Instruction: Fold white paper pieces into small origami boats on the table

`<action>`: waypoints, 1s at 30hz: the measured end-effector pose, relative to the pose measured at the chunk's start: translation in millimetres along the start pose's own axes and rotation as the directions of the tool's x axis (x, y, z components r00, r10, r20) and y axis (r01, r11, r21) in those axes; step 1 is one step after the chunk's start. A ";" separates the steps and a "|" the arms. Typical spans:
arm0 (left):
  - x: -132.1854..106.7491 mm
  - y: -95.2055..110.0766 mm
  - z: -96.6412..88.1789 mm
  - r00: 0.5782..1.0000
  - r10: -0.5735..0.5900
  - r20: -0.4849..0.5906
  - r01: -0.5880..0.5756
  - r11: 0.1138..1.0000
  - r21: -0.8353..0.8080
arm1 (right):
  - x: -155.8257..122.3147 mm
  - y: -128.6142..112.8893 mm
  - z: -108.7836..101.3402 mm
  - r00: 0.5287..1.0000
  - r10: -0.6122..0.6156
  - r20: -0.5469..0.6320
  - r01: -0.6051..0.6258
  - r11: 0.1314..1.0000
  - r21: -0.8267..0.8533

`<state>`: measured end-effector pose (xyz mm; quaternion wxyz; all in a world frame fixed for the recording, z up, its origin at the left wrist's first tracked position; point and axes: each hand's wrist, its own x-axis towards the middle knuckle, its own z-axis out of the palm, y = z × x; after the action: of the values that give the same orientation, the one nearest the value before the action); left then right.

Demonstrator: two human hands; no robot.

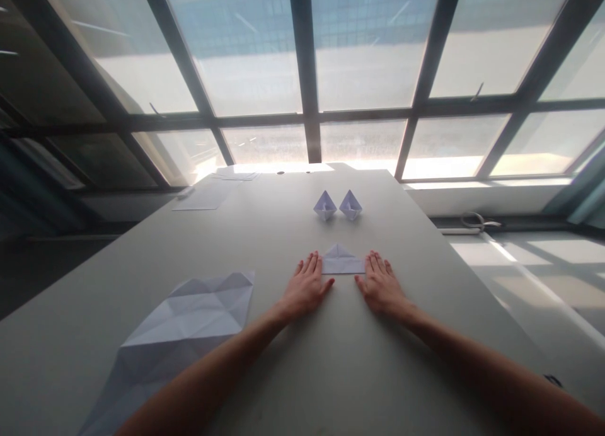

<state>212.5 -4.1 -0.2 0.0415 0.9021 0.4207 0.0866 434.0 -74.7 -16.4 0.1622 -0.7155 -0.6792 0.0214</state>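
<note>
A folded sheet of white paper (343,264) lies flat on the white table, its top a triangle above a straight lower band. My left hand (307,283) rests flat at its left end, fingers stretched forward and thumb out to the side. On the opposite end lies my right hand (379,283), likewise flat with the thumb apart. The fingers of both hands cover the paper's two ends. Just beyond stand two folded paper boats (324,206) side by side, the right-hand boat (350,206) close to its neighbour.
A large creased sheet of paper (184,316) lies at the left, partly behind my left forearm. Flat white sheets (201,196) are at the table's far left. Windows (265,140) line the far side. A coiled cable (477,222) sits beyond the table's right edge.
</note>
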 end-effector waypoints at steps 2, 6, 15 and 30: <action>0.7 -0.2 0.6 0.998 -0.059 -0.023 0.059 0.998 0.005 | 2.3 2.2 -0.9 1.000 0.017 -0.008 -0.017 1.000 0.010; 5.4 -2.3 -2.4 0.992 -0.106 -0.070 0.104 0.994 -0.038 | 10.9 7.2 -6.3 0.998 -0.045 -0.046 0.049 0.996 0.079; 15.3 -9.7 -9.1 0.991 -0.013 -0.130 -0.013 0.980 -0.197 | 25.4 5.8 -15.2 0.979 -0.126 -0.163 0.156 0.970 0.186; 16.2 -9.7 -19.0 0.978 -0.025 -0.209 -0.073 0.890 -0.450 | 21.5 5.4 -20.2 0.968 -0.170 -0.185 0.239 0.850 0.469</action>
<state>211.8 14.6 19.0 0.2062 0.8583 0.3793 0.2774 446.0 -57.8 5.4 0.3846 -0.5746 -0.7115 0.1253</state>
